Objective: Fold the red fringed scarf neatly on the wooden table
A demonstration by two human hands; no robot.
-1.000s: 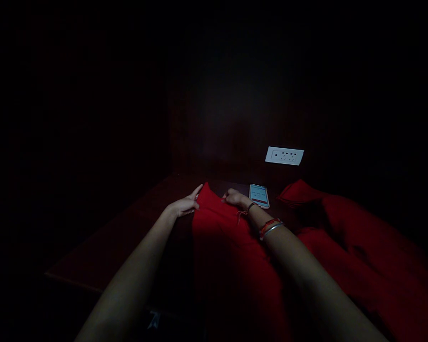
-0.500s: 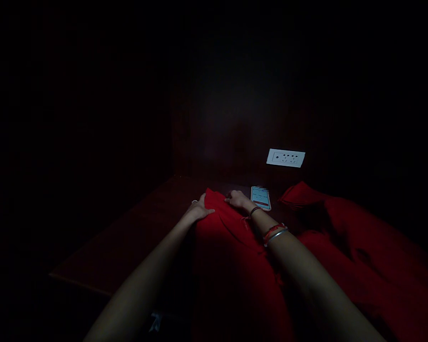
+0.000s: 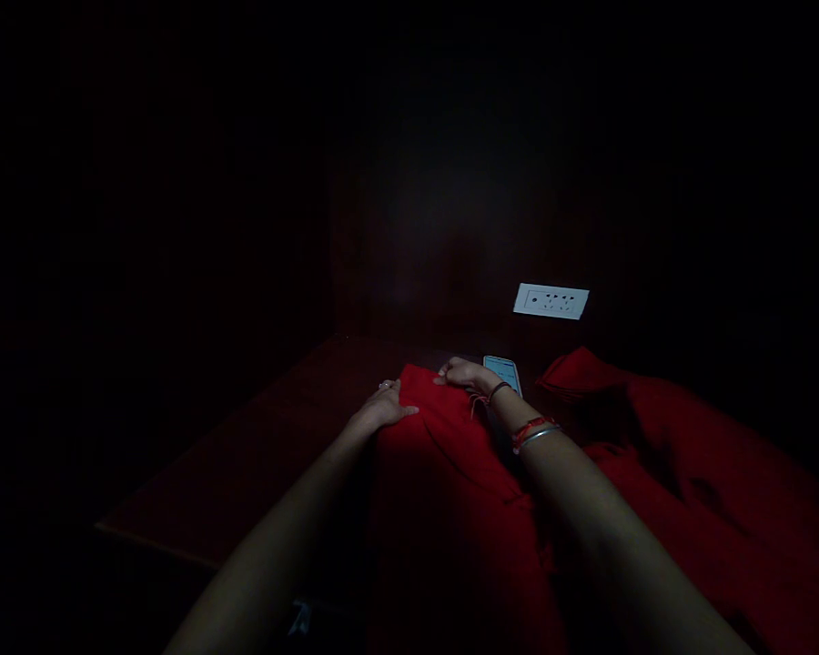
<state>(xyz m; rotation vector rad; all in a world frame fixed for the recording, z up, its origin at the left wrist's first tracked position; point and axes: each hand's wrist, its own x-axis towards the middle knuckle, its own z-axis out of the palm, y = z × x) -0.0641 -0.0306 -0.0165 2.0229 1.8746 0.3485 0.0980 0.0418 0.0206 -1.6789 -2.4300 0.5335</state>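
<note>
Dimly lit, with edges and corners lost in black. Lower end of the red cloth (image 3: 457, 455) swallowed by shadow near the bottom; upper end lying on the dark table (image 3: 266, 437), between both hands. Left hand (image 3: 382, 408) spread at the cloth's left edge, thumb on top, other fingers partly hidden; cannot tell firm grip from light rest. Right hand (image 3: 462, 371) curled narrow, pinching the far edge. Farther right, heaped red fabric (image 3: 710, 455), cut off by the frame; cannot tell one piece from two. Low down, a pale scrap (image 3: 301, 619), too dim to identify. Matte, softly creased cloth; smooth reddish-brown tabletop; on the right arm, a thin dark band (image 3: 499, 389), red bracelet (image 3: 536, 425) and silvery bangle (image 3: 540, 435). Behind the right wrist, a partly covered phone (image 3: 501, 368), lit screen with marks too small to read. Above, a white rectangular socket plate (image 3: 551, 301) with dark slots.
</note>
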